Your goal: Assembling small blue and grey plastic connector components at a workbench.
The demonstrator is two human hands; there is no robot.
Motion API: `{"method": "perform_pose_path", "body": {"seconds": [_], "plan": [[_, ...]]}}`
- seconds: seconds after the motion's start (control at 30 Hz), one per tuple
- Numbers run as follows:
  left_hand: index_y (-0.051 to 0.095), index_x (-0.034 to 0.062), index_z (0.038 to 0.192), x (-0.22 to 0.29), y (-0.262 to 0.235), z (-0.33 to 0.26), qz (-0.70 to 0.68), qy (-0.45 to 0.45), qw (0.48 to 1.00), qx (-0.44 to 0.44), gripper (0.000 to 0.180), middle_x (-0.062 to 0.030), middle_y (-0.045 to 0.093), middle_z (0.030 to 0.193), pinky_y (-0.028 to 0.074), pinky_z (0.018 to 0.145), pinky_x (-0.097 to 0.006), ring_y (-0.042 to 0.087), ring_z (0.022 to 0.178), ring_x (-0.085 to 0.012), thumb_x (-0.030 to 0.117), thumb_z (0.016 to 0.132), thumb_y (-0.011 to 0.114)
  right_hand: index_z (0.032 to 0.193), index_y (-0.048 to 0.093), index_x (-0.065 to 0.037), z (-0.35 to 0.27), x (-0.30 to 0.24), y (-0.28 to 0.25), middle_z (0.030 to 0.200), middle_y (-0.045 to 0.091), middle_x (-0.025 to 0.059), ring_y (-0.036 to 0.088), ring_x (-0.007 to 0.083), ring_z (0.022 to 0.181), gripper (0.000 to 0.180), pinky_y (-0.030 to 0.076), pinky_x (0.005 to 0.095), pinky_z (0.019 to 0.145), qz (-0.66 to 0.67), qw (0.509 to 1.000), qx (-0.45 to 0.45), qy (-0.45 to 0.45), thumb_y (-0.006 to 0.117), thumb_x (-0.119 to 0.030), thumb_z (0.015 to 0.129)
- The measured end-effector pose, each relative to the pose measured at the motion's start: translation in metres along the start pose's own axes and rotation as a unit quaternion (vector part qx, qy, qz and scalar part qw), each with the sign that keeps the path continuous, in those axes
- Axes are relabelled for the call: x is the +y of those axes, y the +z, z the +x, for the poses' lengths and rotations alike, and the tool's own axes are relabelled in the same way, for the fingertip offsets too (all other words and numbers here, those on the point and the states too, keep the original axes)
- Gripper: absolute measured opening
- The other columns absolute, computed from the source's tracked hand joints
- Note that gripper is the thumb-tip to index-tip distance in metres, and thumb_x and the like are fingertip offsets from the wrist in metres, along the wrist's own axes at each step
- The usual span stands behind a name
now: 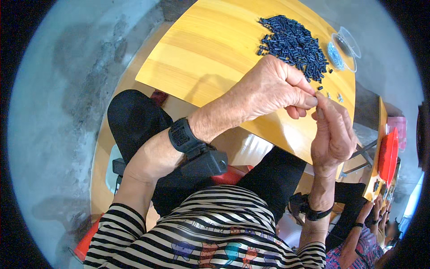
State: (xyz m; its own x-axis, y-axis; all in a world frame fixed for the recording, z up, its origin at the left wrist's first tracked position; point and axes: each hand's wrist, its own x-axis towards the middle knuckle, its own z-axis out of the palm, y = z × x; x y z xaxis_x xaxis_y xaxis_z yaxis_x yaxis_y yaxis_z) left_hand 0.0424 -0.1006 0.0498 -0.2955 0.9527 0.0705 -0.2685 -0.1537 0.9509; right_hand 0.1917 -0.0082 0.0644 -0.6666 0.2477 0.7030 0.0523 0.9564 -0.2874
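My left hand (pixel 283 87) and my right hand (pixel 332 130) meet above the near right part of the yellow table (pixel 197 54). Both pinch with thumb and forefinger, fingertips touching. Whatever sits between them is too small and covered to make out. Just beyond the hands lies a big heap of small dark blue-black cylindrical pieces (pixel 293 45). One loose dark piece (pixel 320 88) rests by the right fingertips, and a few tiny shiny bits (pixel 340 97) lie to its right.
A clear plastic tub (pixel 336 56) with small bluish shiny parts stands at the table's right edge, its round lid (pixel 349 41) beside it. Further right, a red basin (pixel 388 154) is on another table, where other people's hands (pixel 378 208) show. A grey wall stands left.
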Motion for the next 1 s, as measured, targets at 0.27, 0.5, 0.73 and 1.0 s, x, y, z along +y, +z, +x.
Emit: {"method": "perform_pose_path", "body": {"seconds": [0.27,0.5,0.73,1.0], "plan": [[0.068,-0.0038,0.089,-0.023,0.003,-0.007,-0.013,-0.015,1.000,0.002,0.016,-0.0088,0.067,0.071,0.052,0.057,-0.023,0.063,0.061,-0.0120,0.010,0.080,0.070,0.097,0.068,-0.001,-0.019,-0.002,0.000,0.079,0.064,0.0121,0.063,0.0182,0.068,0.023,0.050,0.0268,0.060,0.049,0.994,-0.043,0.093,0.065,0.007,0.076],[0.069,-0.0036,0.087,-0.029,0.005,-0.005,-0.021,-0.023,1.000,0.002,0.016,-0.0084,0.067,0.071,0.052,0.056,-0.023,0.062,0.060,-0.0117,0.010,0.080,0.070,0.093,0.066,-0.002,-0.031,0.002,0.007,0.079,0.065,0.0096,0.062,0.0136,0.064,0.016,0.050,0.0252,0.057,0.163,0.962,0.022,0.217,0.065,0.005,0.078],[0.069,-0.0028,0.087,-0.032,0.004,-0.006,-0.005,-0.031,0.999,0.007,0.015,-0.0076,0.067,0.070,0.052,0.055,-0.023,0.063,0.060,-0.0114,0.011,0.080,0.070,0.088,0.064,0.000,-0.024,0.006,0.006,0.074,0.065,0.0114,0.063,0.0190,0.062,0.014,0.050,0.0267,0.057,0.015,0.998,-0.021,0.056,0.066,0.006,0.075],[0.069,-0.0025,0.088,-0.030,0.004,0.001,0.014,-0.028,0.999,-0.004,0.015,-0.0067,0.066,0.071,0.051,0.056,-0.022,0.062,0.061,-0.0103,0.011,0.080,0.070,0.087,0.064,0.001,-0.021,0.015,0.007,0.076,0.064,0.0139,0.064,0.0222,0.066,0.016,0.051,0.0294,0.059,-0.017,1.000,0.003,-0.024,0.065,0.008,0.073]]}}
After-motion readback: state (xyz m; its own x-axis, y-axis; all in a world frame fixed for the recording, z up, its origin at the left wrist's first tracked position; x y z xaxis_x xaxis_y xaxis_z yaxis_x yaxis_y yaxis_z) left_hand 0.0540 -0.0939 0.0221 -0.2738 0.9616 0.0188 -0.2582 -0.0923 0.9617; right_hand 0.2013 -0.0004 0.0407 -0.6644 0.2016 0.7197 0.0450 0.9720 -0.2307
